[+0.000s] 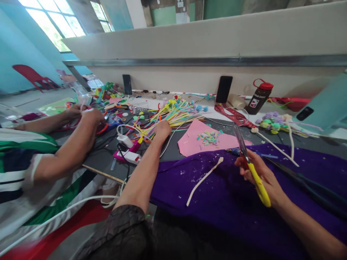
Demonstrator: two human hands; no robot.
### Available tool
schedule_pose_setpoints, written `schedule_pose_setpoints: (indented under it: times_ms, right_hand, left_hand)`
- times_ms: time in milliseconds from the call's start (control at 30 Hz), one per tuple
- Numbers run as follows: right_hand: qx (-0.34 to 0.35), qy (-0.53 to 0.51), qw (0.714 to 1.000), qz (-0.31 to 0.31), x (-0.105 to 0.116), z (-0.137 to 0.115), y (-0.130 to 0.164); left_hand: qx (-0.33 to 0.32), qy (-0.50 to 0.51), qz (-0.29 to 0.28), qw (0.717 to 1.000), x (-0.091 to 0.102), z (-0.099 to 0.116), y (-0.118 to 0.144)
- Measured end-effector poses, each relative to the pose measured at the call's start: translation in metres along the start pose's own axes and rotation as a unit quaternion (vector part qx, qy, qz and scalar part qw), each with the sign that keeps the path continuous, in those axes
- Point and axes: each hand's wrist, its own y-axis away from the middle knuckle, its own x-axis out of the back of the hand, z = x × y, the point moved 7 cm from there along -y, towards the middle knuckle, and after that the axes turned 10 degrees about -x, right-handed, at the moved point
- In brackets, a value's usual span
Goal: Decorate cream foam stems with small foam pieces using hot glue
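My left hand [162, 130] reaches into a pile of colourful fuzzy stems with flower heads [173, 115]; its fingers are curled, and what they hold is hidden. In my right hand [257, 169] are scissors with yellow handles [258, 184], blades pointing up and away. A cream stem with a knobbed end [202, 182] lies on the purple cloth [176, 187] over my lap, between my hands. Beyond the cloth, a pink sheet [189, 141] carries small pastel clippings [208, 138]. More cream stems [276, 148] lie beyond my right hand.
At left, a co-worker's hands [92, 117] handle craft pieces. A power strip with plugs [130, 156] and white cables lie beside my left forearm. Two phones [224, 89] lean on the partition near a dark bottle with a red lid [259, 97]. Flower bundles [273, 122] lie at right.
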Motion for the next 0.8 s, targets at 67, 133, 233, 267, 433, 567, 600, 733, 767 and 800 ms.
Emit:
schedule_pose_setpoints:
  times_ms: [67,133,233,267,433,567,600,733,767,800]
  right_hand:
    - [-0.001,0.006,1.0,-0.003,-0.001,0.001,0.0]
    - [-0.001,0.017,1.0,-0.012,-0.002,0.005,0.001]
    - [-0.004,0.043,0.999,-0.027,-0.006,0.013,0.001]
    - [-0.006,0.047,0.998,-0.034,-0.008,0.015,0.001]
    - [-0.022,0.06,0.996,-0.058,-0.012,0.019,0.001]
    - [-0.026,0.097,0.994,-0.043,-0.011,0.019,0.002]
    - [-0.027,0.104,0.993,-0.041,-0.011,0.019,0.002]
    - [-0.019,0.116,0.992,-0.042,-0.012,0.016,0.002]
    - [-0.017,0.117,0.992,-0.045,-0.013,0.015,0.002]
    - [-0.016,0.115,0.992,-0.048,-0.013,0.014,0.002]
  left_hand:
    - [0.008,-0.007,0.016,1.0,-0.001,-0.007,-0.005]
    - [0.004,-0.011,0.033,0.999,-0.001,-0.009,-0.008]
    - [-0.012,-0.019,0.053,0.998,0.0,-0.004,-0.009]
    - [-0.022,-0.023,0.058,0.998,0.0,-0.001,-0.009]
    - [-0.059,-0.044,0.049,0.996,-0.002,0.014,-0.01]
    - [-0.055,-0.058,0.001,0.997,-0.01,0.016,-0.011]
    - [-0.053,-0.061,-0.007,0.997,-0.012,0.016,-0.011]
    - [-0.048,-0.078,-0.03,0.995,-0.015,0.017,-0.01]
    - [-0.046,-0.082,-0.034,0.995,-0.015,0.017,-0.01]
    - [-0.045,-0.085,-0.038,0.995,-0.015,0.017,-0.01]
